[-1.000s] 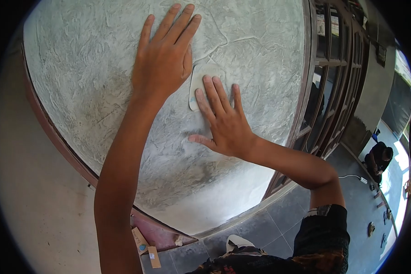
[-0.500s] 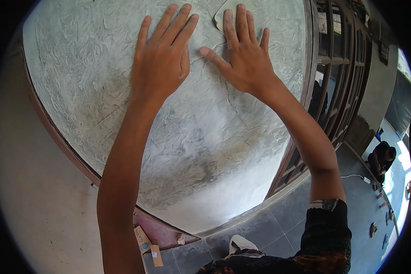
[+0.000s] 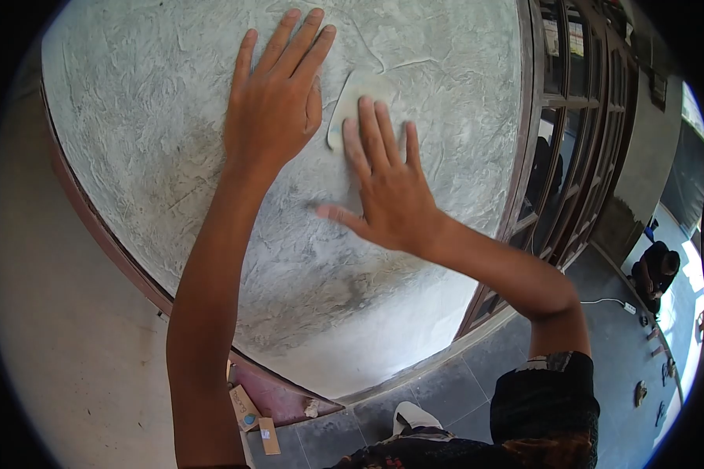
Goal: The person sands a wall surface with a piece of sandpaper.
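A rough grey plastered wall (image 3: 188, 86) fills the view in front of me. My left hand (image 3: 274, 109) lies against its upper part, fingers stretched and slightly apart, with nothing under it that shows. Lower and to the right, my right hand (image 3: 391, 180) is spread with its thumb out to the left. Its fingertips rest on a thin pale sheet (image 3: 352, 94), which looks like sandpaper, pressed flat to the plaster. The sheet's left edge stands out a little from the wall. A fine crack line runs above it.
Brown-framed glass doors (image 3: 551, 148) border the wall on the right. Cardboard pieces (image 3: 269, 436) lie at the wall's foot near a reddish ledge (image 3: 278, 397). Farther right a person (image 3: 655, 273) sits low on the floor, near a white power strip (image 3: 629, 308) and scattered footwear.
My right hand has slid down and slightly left across the wall, carrying the pale sheet along. My left hand has stayed almost still.
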A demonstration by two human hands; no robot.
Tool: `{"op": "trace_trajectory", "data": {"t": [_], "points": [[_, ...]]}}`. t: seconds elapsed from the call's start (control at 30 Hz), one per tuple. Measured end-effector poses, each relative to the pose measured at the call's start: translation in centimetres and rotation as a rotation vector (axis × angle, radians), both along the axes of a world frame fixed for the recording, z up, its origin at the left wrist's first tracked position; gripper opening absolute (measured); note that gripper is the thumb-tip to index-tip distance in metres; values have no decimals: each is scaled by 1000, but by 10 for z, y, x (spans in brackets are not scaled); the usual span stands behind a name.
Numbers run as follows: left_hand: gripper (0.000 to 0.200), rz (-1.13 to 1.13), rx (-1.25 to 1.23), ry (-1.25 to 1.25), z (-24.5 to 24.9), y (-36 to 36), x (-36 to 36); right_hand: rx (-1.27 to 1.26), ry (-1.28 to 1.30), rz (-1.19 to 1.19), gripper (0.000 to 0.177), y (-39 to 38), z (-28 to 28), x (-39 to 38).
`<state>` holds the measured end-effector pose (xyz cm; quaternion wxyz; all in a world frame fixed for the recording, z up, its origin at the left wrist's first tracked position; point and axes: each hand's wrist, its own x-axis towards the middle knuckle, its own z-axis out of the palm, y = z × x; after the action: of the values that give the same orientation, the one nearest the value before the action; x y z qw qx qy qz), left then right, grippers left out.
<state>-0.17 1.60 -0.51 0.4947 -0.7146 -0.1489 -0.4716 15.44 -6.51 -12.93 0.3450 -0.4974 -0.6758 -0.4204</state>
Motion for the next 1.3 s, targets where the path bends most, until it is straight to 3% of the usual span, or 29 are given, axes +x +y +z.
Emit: {"op": "trace_trajectory", "data": {"t": [0.07, 0.13, 0.17, 0.27, 0.4, 0.43, 0.47, 0.6, 0.67, 0.77, 0.87, 0.93, 1.0, 1.13, 1.2, 1.3], "points": [[52, -21, -15, -17, -1, 0, 2, -131, -15, 115, 101, -1, -47, -12], [52, -32, -17, -22, 0, 0, 3, 18, -66, -32, 96, 9, -5, 8], [51, -41, -23, -24, -1, 0, 3, 115, 37, -25, 93, 14, 29, 20], [49, -43, -156, 24, 5, -28, 0, 292, 121, -92, 100, 32, 76, 41], [48, -52, -151, 25, 5, -26, -2, -72, -9, 99, 102, 1, -26, -8], [48, -52, -159, 26, 5, -27, -2, -47, -66, 33, 101, 2, -23, -3], [47, -52, -165, 30, 6, -26, -1, -20, -121, -34, 100, 6, -16, 5], [50, -20, 6, 5, -1, 0, -1, 296, 149, -111, 106, 29, 90, 48], [50, -10, 15, 1, 1, 2, -1, 272, 101, -31, 106, 25, 60, 32], [49, -45, -10, -21, -1, -1, 2, -107, 0, 70, 100, -6, -32, -1], [48, -28, -6, -26, -1, -2, 1, 41, -43, -75, 97, 4, 6, 11], [48, -51, -19, -32, -2, 0, 1, 227, -2, -79, 95, 20, 66, 25], [48, -70, -20, -35, 2, 3, 0, 241, 14, -23, 96, 25, 72, 26], [47, -82, -65, -16, 3, -16, -1, -39, 1, -24, 100, -6, -26, 24], [45, -107, -149, -8, 6, -26, -2, -2, -55, -101, 97, -1, -14, 31], [44, -110, -144, -7, 5, -25, -1, 282, -50, -91, 95, 25, 79, 42]]}}
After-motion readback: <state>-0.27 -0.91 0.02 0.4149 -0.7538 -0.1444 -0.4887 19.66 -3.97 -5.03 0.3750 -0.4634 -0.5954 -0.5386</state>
